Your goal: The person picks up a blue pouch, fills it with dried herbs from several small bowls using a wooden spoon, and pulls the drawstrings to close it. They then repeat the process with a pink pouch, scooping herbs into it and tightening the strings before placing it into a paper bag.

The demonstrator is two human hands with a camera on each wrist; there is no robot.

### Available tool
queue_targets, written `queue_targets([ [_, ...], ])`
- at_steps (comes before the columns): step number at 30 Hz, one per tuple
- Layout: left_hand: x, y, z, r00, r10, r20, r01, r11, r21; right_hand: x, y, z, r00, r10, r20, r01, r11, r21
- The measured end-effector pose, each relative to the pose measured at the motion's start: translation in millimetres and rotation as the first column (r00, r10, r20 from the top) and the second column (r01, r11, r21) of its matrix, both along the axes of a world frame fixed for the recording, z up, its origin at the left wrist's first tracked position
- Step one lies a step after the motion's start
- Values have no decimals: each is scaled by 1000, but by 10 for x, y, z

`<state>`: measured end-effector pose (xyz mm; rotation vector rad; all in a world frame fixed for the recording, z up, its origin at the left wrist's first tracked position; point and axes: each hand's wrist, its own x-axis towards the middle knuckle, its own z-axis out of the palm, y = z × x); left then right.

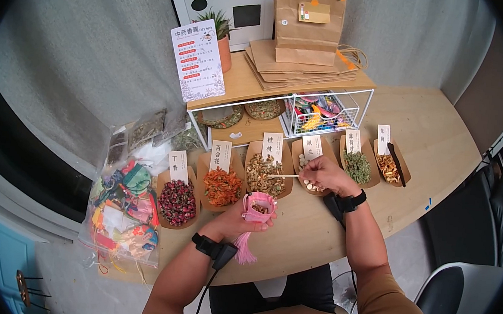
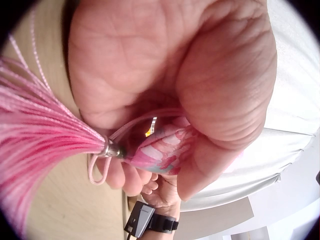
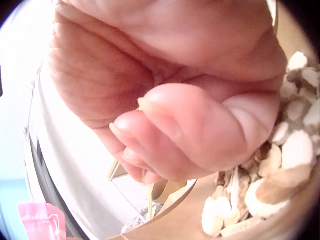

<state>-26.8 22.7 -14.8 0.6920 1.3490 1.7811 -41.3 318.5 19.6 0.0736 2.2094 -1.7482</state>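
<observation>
My left hand [image 1: 230, 223] holds a small pink drawstring pouch [image 1: 257, 213], its mouth facing up with dried bits inside. A pink tassel [image 1: 245, 250] hangs below it; in the left wrist view the tassel [image 2: 45, 135] spreads out past the palm. My right hand [image 1: 328, 175] pinches a thin pale stick [image 1: 286, 176], which points left over the paper tray of brownish dried pieces [image 1: 261, 179]. Beneath that hand lies a tray of whitish slices [image 1: 311, 187], seen close up in the right wrist view as pale slices [image 3: 295, 155]. Curled fingers [image 3: 175, 135] hide the stick's upper end.
Trays of dark red buds [image 1: 178, 203] and orange petals [image 1: 222, 187] stand to the left. Green leaves [image 1: 357, 167] and a tray with black tongs [image 1: 396, 165] stand right. Behind are a shelf [image 1: 233, 95] and paper bags [image 1: 305, 35]; a plastic bag of pouches [image 1: 128, 206] lies left.
</observation>
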Motion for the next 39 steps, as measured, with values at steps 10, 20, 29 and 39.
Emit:
queue_targets([
  [10,5,1,23,1000,-6,-7,6,1000,-4,35,31,110,1000,-20,19,22,993,-113],
  [20,3,0,3,1000,4,2,-4,1000,1,109,64,227,998,40,-38,-49,965,-256],
  [29,9,-2,6,1000,4,25,-4,1000,-5,252,43,414,955,248,-162,-270,954,-129],
  [39,16,0,0,1000,26,5,-26,1000,0,231,39,356,944,151,-295,-206,965,-165],
])
